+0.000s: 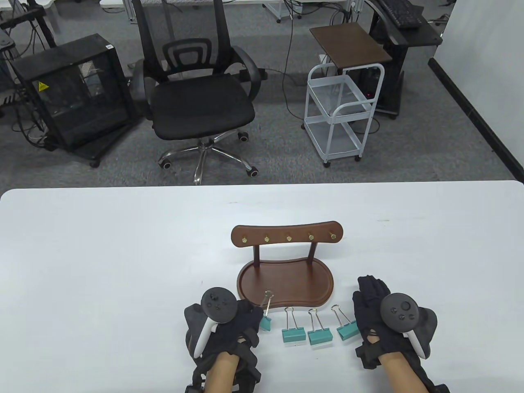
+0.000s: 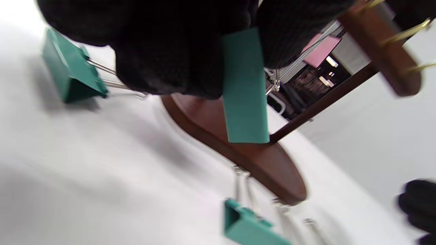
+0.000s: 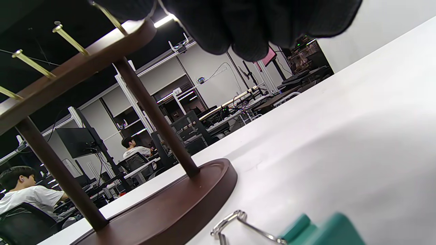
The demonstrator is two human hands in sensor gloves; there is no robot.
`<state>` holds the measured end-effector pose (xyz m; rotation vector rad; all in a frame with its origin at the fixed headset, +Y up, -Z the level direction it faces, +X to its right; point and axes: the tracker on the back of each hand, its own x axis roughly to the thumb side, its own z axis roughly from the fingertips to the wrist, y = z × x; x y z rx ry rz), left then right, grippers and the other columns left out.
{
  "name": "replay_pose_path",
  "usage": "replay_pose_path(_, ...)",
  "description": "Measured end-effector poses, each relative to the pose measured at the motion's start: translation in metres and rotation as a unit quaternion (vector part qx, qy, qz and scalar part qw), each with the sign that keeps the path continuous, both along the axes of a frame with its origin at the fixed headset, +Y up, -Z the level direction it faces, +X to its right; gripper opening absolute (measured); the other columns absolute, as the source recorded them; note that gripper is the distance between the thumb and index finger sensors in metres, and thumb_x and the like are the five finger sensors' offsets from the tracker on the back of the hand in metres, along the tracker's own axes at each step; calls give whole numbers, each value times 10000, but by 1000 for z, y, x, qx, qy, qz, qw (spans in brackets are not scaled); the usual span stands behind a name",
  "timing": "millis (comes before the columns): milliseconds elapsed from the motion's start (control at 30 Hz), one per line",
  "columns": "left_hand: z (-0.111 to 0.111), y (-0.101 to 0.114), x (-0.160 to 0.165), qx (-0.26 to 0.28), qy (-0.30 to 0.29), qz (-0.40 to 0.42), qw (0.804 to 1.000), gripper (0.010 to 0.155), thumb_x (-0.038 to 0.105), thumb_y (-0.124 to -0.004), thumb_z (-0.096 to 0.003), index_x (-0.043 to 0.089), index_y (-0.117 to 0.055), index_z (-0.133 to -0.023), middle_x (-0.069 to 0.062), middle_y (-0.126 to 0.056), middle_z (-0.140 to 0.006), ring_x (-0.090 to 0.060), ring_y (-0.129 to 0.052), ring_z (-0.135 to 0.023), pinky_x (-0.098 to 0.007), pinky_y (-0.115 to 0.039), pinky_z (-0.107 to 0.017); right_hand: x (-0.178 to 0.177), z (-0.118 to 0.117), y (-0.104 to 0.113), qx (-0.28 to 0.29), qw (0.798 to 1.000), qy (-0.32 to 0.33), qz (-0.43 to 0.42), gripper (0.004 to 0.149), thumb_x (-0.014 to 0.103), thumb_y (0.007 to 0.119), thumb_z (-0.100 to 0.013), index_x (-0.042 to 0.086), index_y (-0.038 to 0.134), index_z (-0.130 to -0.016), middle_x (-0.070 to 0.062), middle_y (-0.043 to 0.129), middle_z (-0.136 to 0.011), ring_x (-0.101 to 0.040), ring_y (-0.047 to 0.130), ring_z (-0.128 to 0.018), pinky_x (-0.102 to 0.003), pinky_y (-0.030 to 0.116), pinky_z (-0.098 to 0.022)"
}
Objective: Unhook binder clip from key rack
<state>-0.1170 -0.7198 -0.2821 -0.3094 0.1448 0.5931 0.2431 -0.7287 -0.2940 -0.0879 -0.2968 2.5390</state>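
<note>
Your table view: bright, even, sharp — soft shadows | left wrist view: motion-blurred, probably overexposed table [image 2: 85,177] | right wrist view: foreground clip [image 3: 316,231] unfocused.

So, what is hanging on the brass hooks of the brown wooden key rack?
Nothing shows on the brass hooks of the brown wooden key rack; all five are bare. The board's back is hidden.

Left hand [image 1: 229,323], gloved in black with a tracker strapped to its back, curled low over the table [image 1: 102,254], fingers [image 2: 163,51] pinched around a teal binder clip [image 2: 245,88] just in front of the key rack [image 1: 286,282]. Right hand [image 1: 374,311], likewise gloved and tracked, laid flat and palm-down on the tabletop, fingers stretched forward together, gripping nothing. Both bare forearms entered from the near edge.
</note>
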Motion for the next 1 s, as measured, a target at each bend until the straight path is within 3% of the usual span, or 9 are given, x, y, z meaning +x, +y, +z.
replay_pose_path(233, -1, -13, 9, -54, 0, -58, 997, 488, 526, -744, -567, 164, -849, -877, -99, -1002, -638, -254, -1005, -431, -437, -843, -293, 1, 0, 0, 0, 1000, -3, -1, 578, 485, 637, -410, 166, 670, -891, -148, 685, -969, -403, 618, -880, -507, 630, -613)
replay_pose_path(1000, -4, -28, 16, -95, 4, -121, 988, 470, 520, -717, -575, 175, -853, -864, -91, -1006, -608, -248, -1000, -402, -436, -840, -278, 1, -1, 1, 1, 1000, 1, -9, 578, 485, 638, -410, 166, 671, -891, -149, 685, -970, -404, 619, -879, -506, 631, -613)
